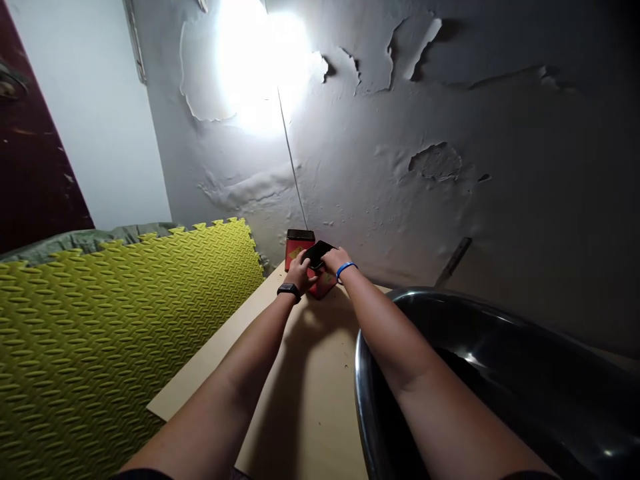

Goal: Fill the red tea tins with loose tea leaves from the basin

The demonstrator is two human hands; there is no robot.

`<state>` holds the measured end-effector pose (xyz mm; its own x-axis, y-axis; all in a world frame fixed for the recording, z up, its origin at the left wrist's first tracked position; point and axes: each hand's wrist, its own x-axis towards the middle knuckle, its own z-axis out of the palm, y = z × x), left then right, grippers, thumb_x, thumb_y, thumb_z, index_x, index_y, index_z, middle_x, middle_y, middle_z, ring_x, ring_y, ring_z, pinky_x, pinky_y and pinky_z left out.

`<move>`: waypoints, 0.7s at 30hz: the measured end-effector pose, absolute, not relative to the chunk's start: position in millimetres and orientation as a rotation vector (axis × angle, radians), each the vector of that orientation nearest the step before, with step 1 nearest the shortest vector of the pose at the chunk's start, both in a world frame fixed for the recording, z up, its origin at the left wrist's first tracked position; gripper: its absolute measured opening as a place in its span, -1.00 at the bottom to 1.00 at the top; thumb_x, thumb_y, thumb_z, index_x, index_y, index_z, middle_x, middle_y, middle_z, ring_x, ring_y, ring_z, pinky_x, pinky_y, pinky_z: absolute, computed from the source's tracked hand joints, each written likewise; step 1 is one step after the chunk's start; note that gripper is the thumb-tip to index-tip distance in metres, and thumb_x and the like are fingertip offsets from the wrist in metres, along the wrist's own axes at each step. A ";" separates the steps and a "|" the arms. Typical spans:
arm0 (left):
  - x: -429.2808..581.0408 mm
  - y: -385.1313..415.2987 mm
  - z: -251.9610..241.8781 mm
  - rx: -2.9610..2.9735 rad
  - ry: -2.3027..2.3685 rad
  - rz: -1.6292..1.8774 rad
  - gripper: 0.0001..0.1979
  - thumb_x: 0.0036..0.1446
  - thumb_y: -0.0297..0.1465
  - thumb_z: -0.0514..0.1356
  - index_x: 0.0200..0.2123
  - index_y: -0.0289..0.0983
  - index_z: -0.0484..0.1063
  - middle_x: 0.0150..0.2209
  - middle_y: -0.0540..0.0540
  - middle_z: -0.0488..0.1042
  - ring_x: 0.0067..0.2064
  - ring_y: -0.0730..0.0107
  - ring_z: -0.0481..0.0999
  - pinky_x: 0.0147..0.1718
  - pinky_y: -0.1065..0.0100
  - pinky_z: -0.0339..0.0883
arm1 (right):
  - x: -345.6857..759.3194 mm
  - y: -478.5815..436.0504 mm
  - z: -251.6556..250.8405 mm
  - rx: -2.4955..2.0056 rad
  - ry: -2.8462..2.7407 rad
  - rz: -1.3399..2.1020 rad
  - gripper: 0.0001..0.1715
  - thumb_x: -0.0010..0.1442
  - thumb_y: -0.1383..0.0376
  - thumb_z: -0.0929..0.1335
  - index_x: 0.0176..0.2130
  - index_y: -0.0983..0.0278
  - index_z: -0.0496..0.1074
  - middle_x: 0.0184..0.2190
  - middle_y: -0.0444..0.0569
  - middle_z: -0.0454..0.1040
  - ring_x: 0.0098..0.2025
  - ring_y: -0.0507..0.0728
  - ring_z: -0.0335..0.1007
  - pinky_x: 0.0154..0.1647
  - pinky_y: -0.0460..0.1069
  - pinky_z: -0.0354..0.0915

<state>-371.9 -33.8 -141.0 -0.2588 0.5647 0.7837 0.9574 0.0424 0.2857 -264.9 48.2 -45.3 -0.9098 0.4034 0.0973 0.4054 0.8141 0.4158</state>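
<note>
Two red tins stand near the wall at the far end of a light board. The left tin (295, 251) has a dark top and a yellow mark. On the nearer red tin (324, 285) both hands are at work around its black top (319, 252). My left hand (299, 272), with a black wristband, is closed on the tin's left side and the edge of the black top. My right hand (337, 259), with a blue wristband, has its fingers bent over the right edge of the black top. Some fingertips are hidden.
A large shiny metal basin (367, 393) fills the right side, with dark contents. Yellow foam matting (125, 320) leans at the left. The light board (330, 400) lies between them. Behind is a peeling wall (350, 167) with a bright lamp glare.
</note>
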 end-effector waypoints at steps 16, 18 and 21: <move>-361.5 -35.9 -149.7 -1.480 -1.716 -1.187 -0.62 -0.05 -0.31 0.23 -0.14 -0.29 0.27 0.18 -0.29 0.09 0.16 0.05 0.15 0.07 0.03 0.15 | -252.7 53.9 -41.4 -0.578 -3.116 -0.757 -0.66 0.21 0.19 0.26 -0.05 0.28 0.31 -0.06 0.02 0.33 -0.10 0.11 0.31 -0.11 0.09 0.29; -359.0 -38.9 -148.6 -1.488 -1.708 -1.148 -0.63 -0.03 -0.30 0.21 -0.14 -0.30 0.26 0.18 -0.30 0.08 0.16 0.05 0.16 0.07 0.03 0.15 | -248.8 50.1 -39.8 -0.561 -3.105 -0.770 -0.66 0.20 0.19 0.26 -0.05 0.29 0.31 -0.07 0.03 0.34 -0.10 0.11 0.31 -0.11 0.10 0.29; -354.1 -46.2 -145.1 -1.519 -1.688 -1.098 -0.66 -0.03 -0.28 0.21 -0.19 -0.30 0.28 0.17 -0.31 0.09 0.14 0.05 0.17 0.06 0.04 0.17 | -239.0 41.8 -37.6 -0.522 -3.069 -0.794 -0.64 0.21 0.17 0.25 -0.06 0.31 0.32 -0.08 0.03 0.35 -0.09 0.12 0.31 -0.08 0.13 0.26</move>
